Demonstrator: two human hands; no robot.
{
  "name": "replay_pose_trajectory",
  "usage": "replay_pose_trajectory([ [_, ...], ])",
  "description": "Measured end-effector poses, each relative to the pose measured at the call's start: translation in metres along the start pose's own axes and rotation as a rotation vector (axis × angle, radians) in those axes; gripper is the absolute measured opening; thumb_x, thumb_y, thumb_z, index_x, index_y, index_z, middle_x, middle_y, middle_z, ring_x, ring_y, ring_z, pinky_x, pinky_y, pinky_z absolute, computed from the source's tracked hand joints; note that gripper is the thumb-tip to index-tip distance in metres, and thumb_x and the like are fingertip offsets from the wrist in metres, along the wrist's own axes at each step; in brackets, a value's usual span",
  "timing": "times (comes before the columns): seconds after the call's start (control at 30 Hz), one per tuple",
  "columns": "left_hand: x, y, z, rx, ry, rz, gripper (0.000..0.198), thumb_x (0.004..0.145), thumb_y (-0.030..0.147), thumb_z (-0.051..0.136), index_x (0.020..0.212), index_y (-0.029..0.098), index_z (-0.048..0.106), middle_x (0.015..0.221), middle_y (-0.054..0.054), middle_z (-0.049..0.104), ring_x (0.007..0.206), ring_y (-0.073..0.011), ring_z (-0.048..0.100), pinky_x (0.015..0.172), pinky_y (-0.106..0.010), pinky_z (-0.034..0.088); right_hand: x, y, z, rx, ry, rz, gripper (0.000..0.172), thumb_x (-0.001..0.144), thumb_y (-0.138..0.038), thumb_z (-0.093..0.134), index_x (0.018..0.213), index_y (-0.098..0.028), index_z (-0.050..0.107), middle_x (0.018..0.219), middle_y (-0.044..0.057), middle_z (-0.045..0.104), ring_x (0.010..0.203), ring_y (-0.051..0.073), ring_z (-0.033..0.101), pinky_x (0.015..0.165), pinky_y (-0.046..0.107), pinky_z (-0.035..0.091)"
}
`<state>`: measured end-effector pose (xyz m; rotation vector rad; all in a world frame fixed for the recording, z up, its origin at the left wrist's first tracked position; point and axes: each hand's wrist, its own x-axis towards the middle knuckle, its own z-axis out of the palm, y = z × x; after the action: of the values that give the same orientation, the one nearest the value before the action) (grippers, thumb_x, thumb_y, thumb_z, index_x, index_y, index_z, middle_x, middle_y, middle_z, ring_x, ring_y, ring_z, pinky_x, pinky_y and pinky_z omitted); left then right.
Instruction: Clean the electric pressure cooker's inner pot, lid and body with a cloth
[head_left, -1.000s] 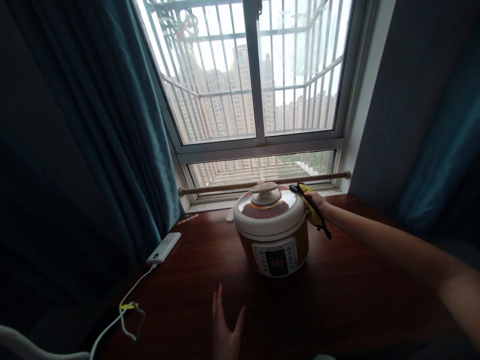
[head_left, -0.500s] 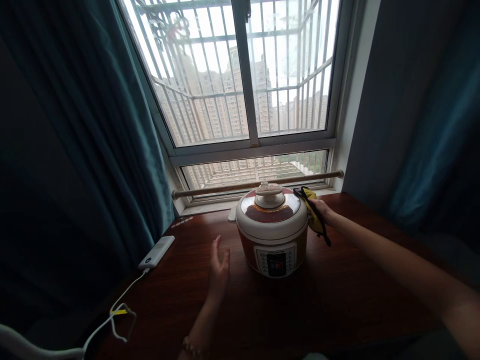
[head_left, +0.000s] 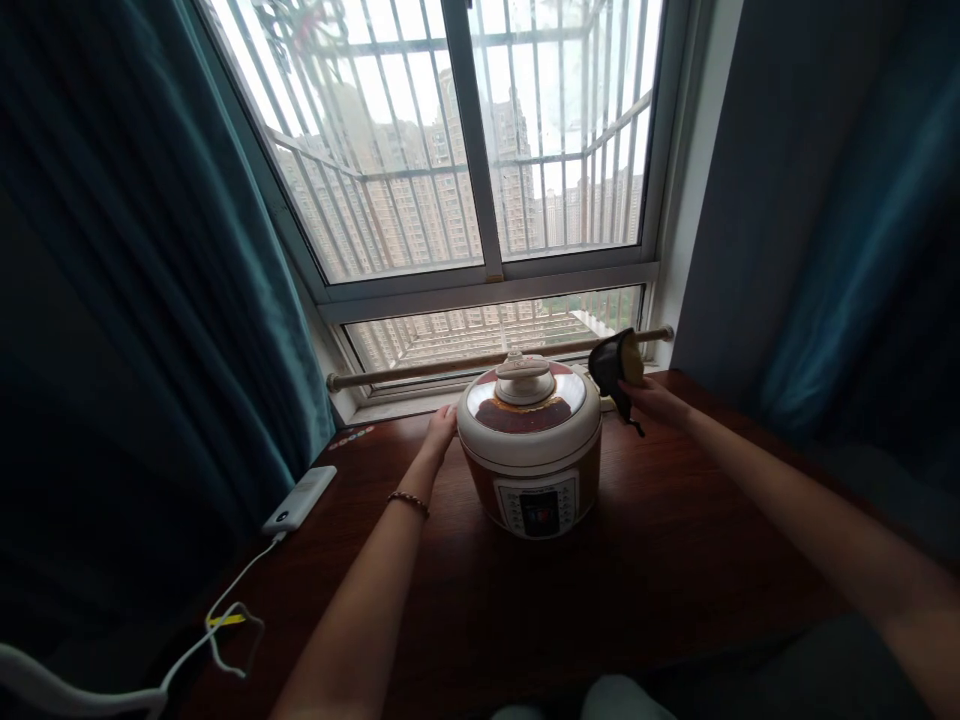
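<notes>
A white and reddish-brown electric pressure cooker [head_left: 529, 450] stands upright on the dark wooden table, its lid on and its control panel facing me. My left hand [head_left: 441, 430] is closed at the cooker's left side, where the side handle is; the hand covers that handle and its fingertips are partly hidden. To the right of the cooker, my right hand [head_left: 654, 402] grips a black and yellow cloth [head_left: 616, 368], raised beside the lid's edge. A loose dark end of the cloth hangs down below it.
A white power bank [head_left: 300, 500] lies on the table [head_left: 450, 620] at the left, with a white cable [head_left: 238, 588] plugged into it. Behind the cooker runs a horizontal rail [head_left: 405, 372] below the barred window. A blue curtain [head_left: 247, 300] hangs at the left.
My left hand has gone forward from the open space left of the cooker to its side handle. The cloth in my right hand has lifted and turned. The view has shifted slightly.
</notes>
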<state>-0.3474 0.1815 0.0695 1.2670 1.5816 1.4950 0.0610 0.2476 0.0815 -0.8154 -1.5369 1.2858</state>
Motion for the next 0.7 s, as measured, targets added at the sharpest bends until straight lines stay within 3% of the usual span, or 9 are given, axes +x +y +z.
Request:
replay_pose_trajectory([
  [0.1, 0.001, -0.001, 0.000, -0.008, 0.008, -0.003, 0.039, 0.064, 0.050, 0.056, 0.078, 0.014, 0.063, 0.065, -0.003, 0.062, 0.063, -0.0155, 0.053, 0.058, -0.026, 0.041, 0.005, -0.012, 0.001, -0.154, -0.194, 0.021, 0.055, 0.055, -0.033, 0.078, 0.106, -0.017, 0.065, 0.098, 0.005, 0.067, 0.095, 0.026, 0.059, 0.088, 0.038, 0.045],
  [0.23, 0.004, -0.001, 0.001, -0.008, 0.034, -0.013, 0.039, 0.064, 0.050, 0.058, 0.079, 0.014, 0.063, 0.066, -0.004, 0.063, 0.068, -0.0183, 0.055, 0.061, -0.028, 0.042, 0.013, -0.022, 0.001, -0.478, -0.352, -0.098, 0.072, 0.058, -0.032, 0.074, 0.126, -0.026, 0.050, 0.123, 0.000, 0.056, 0.114, 0.026, 0.049, 0.097, 0.036, 0.039],
  [0.33, 0.004, -0.002, 0.002, -0.002, 0.046, -0.016, 0.036, 0.069, 0.048, 0.057, 0.081, 0.014, 0.063, 0.069, -0.005, 0.063, 0.070, -0.0176, 0.056, 0.062, -0.028, 0.043, 0.017, -0.025, 0.001, -0.603, -0.351, -0.111, 0.068, 0.060, -0.034, 0.072, 0.124, -0.025, 0.051, 0.120, 0.000, 0.057, 0.109, 0.025, 0.053, 0.093, 0.034, 0.041],
  [0.47, 0.002, -0.002, 0.002, 0.013, 0.038, -0.026, 0.028, 0.081, 0.039, 0.053, 0.085, 0.013, 0.060, 0.074, -0.002, 0.061, 0.065, -0.0118, 0.055, 0.064, -0.028, 0.045, 0.023, -0.029, 0.004, -0.727, -0.283, -0.068, 0.059, 0.056, -0.030, 0.073, 0.113, -0.023, 0.058, 0.100, 0.000, 0.065, 0.089, 0.022, 0.059, 0.076, 0.029, 0.046],
  [0.6, -0.001, 0.001, 0.003, 0.027, 0.053, -0.040, 0.027, 0.084, 0.038, 0.051, 0.088, 0.012, 0.059, 0.080, -0.002, 0.060, 0.069, -0.0115, 0.056, 0.067, -0.029, 0.047, 0.026, -0.030, 0.008, -0.521, -0.183, -0.014, 0.051, 0.044, -0.019, 0.078, 0.093, -0.021, 0.064, 0.081, -0.002, 0.066, 0.074, 0.018, 0.057, 0.064, 0.024, 0.044],
  [0.7, -0.005, 0.006, 0.004, 0.030, 0.071, -0.045, 0.028, 0.085, 0.039, 0.051, 0.090, 0.012, 0.058, 0.084, -0.003, 0.061, 0.073, -0.0125, 0.058, 0.069, -0.031, 0.048, 0.024, -0.028, 0.008, -0.356, -0.112, -0.005, 0.048, 0.043, -0.014, 0.075, 0.089, -0.020, 0.064, 0.076, -0.002, 0.064, 0.070, 0.016, 0.056, 0.059, 0.022, 0.043],
])
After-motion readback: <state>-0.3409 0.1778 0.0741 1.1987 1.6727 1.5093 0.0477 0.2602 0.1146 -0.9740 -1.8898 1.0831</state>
